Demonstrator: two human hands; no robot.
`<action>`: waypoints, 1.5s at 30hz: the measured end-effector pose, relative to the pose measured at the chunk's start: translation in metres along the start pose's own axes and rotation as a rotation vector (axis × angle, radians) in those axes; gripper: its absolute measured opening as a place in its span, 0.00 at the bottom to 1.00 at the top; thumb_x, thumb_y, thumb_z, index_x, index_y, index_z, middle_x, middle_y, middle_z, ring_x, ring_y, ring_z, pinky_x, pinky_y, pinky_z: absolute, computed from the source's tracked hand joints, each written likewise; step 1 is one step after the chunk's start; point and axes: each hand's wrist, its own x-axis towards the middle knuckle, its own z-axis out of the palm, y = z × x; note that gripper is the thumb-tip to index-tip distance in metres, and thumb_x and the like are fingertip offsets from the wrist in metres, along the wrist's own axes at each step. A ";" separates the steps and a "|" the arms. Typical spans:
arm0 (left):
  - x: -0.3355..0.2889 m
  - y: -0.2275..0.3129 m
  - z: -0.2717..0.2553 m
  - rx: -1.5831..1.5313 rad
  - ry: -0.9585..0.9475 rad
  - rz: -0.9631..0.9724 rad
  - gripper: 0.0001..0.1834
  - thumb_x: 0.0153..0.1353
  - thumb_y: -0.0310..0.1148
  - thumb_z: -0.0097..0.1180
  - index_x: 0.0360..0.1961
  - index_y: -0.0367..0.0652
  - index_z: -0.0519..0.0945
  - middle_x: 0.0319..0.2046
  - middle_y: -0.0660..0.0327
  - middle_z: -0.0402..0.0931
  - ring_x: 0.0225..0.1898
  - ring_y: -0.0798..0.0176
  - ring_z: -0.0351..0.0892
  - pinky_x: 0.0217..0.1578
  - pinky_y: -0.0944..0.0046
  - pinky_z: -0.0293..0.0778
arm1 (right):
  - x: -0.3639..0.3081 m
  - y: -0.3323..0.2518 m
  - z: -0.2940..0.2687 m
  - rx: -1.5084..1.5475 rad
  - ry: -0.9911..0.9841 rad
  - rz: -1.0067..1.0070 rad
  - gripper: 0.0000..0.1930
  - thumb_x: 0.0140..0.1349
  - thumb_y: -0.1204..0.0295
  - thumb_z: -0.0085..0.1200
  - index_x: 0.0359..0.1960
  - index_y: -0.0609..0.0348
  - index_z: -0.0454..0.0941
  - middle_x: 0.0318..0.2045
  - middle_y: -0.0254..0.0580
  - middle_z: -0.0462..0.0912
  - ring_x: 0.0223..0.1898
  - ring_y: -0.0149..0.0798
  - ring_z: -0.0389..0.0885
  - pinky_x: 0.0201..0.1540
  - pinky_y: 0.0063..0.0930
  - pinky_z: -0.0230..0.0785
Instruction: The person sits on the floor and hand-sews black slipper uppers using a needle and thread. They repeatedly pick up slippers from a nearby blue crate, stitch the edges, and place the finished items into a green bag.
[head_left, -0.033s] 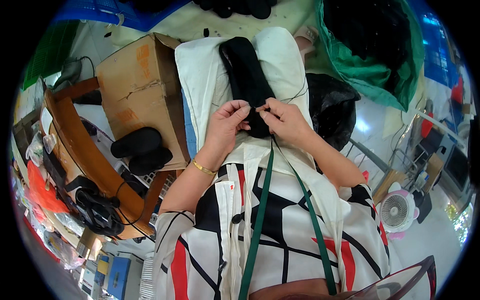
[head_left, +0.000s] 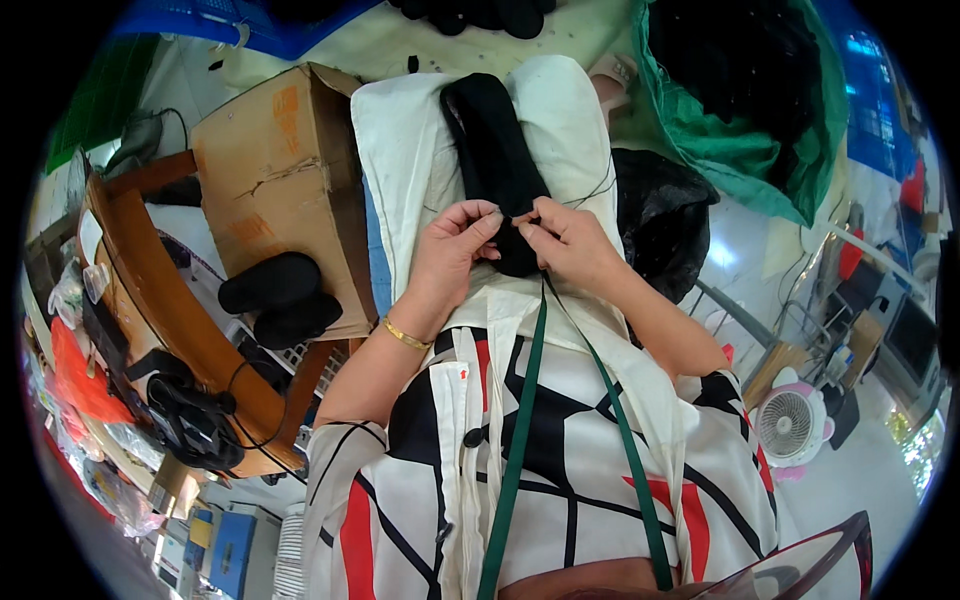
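Note:
A black slipper [head_left: 490, 135] lies lengthwise over the white cloth [head_left: 400, 130] on my lap, its near end under my fingers. My left hand [head_left: 458, 245] is closed in a pinch at the slipper's edge, thumb against forefinger. Close beside it, almost tip to tip, my right hand [head_left: 570, 240] pinches too. Whatever sits between the fingertips is too small to make out. A thin dark thread [head_left: 600, 190] curves over the cloth right of my right hand. Two strands of a green cord [head_left: 530, 385] hang down my front and meet near the slipper's close end.
On the left a cardboard box [head_left: 265, 150] stands with a pair of black slippers [head_left: 272, 283] by it, next to a brown wooden table [head_left: 150, 260]. A black plastic bag [head_left: 665, 215] and a green sack [head_left: 740, 150] of black items are at right. A white fan [head_left: 790, 425] stands lower right.

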 end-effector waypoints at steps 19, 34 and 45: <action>-0.005 0.000 0.008 0.179 0.007 0.117 0.08 0.65 0.28 0.59 0.44 0.39 0.79 0.37 0.66 0.78 0.34 0.75 0.75 0.34 0.73 0.77 | 0.009 0.001 0.004 0.033 -0.072 0.020 0.07 0.69 0.70 0.50 0.40 0.60 0.73 0.21 0.33 0.74 0.23 0.25 0.71 0.27 0.22 0.65; -0.003 -0.010 0.008 0.044 0.013 0.109 0.08 0.65 0.28 0.59 0.44 0.40 0.78 0.38 0.66 0.77 0.34 0.74 0.76 0.34 0.71 0.79 | 0.007 -0.001 -0.002 -0.044 -0.150 -0.009 0.06 0.68 0.70 0.47 0.42 0.58 0.68 0.20 0.36 0.71 0.22 0.29 0.69 0.27 0.27 0.65; -0.004 -0.004 0.004 0.152 0.030 0.106 0.08 0.66 0.30 0.59 0.43 0.39 0.78 0.34 0.66 0.77 0.29 0.74 0.76 0.32 0.72 0.77 | 0.007 -0.002 0.018 0.134 -0.040 0.054 0.05 0.69 0.71 0.48 0.39 0.60 0.70 0.19 0.32 0.74 0.21 0.24 0.73 0.24 0.22 0.66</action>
